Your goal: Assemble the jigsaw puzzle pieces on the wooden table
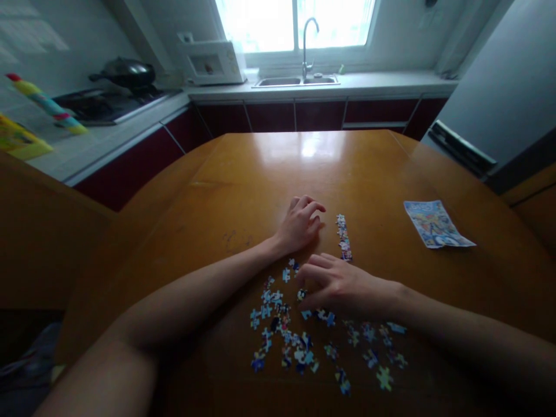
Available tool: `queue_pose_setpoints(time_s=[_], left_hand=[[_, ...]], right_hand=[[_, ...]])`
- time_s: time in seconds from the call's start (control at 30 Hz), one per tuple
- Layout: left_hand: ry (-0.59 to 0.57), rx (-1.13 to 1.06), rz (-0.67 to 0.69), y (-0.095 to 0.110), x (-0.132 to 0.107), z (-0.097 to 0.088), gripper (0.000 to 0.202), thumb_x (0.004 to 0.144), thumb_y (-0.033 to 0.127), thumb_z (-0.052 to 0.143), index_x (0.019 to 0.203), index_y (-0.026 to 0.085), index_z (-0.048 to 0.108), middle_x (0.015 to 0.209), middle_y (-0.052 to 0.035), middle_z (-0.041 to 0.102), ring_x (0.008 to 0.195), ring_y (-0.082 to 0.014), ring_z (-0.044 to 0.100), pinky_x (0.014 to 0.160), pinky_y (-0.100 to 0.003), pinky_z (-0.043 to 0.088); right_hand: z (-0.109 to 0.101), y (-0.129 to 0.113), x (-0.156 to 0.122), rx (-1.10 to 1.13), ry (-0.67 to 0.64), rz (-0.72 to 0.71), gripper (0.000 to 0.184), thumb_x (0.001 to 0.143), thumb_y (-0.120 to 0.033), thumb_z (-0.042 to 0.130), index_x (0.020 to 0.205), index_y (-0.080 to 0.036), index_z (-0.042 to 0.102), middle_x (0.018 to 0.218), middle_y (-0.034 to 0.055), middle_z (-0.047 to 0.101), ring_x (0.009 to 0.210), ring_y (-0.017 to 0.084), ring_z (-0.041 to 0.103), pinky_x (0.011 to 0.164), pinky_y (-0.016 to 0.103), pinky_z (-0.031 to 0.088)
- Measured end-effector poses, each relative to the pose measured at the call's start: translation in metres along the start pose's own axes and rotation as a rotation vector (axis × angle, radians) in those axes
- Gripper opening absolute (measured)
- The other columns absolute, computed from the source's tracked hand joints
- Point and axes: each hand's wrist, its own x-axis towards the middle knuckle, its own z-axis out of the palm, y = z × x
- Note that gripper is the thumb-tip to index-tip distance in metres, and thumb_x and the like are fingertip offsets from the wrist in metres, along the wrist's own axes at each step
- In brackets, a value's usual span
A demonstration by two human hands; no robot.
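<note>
My right hand [332, 282] is low over the near part of the table, thumb and index finger on either side of a small puzzle piece [301, 295], which appears pinched between them. Just beyond it, my left hand [299, 223] rests on the wood with bent fingers slightly apart and nothing visible in them. To the right of that hand is a narrow joined strip of puzzle pieces [343, 236]. Many loose puzzle pieces [277, 297] lie scattered below both hands, some partly hidden under my right hand and forearm.
A creased, colourful picture sheet [438, 225] lies on the right of the wooden table [278, 168]. Beyond the table are a counter with a sink [299, 81], a white microwave [215, 62] and a stove with a black pan [125, 72]. A fridge [508, 98] stands at the right.
</note>
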Motion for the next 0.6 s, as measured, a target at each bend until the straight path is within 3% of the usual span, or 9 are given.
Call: queue_pose_setpoints(time_s=[0.17,0.47,0.6], left_hand=[[0.000,0.009,0.004,-0.001,0.000,0.001,0.019,0.090,0.013,0.059,0.106,0.021,0.065,0.111,-0.0057,0.059,0.110,-0.0244,0.048,0.103,-0.044,0.043],[0.000,0.007,0.007,-0.002,0.000,0.002,0.019,0.091,0.013,0.059,0.106,0.021,0.066,0.111,-0.0058,0.058,0.110,-0.0242,0.048,0.103,-0.044,0.044],[-0.005,0.003,0.011,-0.002,0.000,0.002,0.018,0.092,0.015,0.059,0.107,0.021,0.066,0.111,-0.0063,0.058,0.110,-0.0244,0.048,0.103,-0.043,0.044]], right_hand=[[0.005,0.001,0.002,0.006,-0.077,0.002,0.024,0.097,-0.025,0.060,0.115,-0.033,0.073,0.116,0.0053,0.062,0.099,0.020,0.048,0.093,0.038,0.043],[0.000,-0.003,0.005,0.010,-0.109,0.050,0.013,0.097,-0.020,0.059,0.093,-0.020,0.071,0.116,0.0069,0.062,0.103,0.020,0.048,0.096,0.036,0.045],[-0.004,-0.005,0.007,0.046,-0.122,0.073,0.013,0.098,-0.017,0.055,0.094,-0.018,0.067,0.112,0.0084,0.063,0.102,0.020,0.048,0.096,0.037,0.046]])
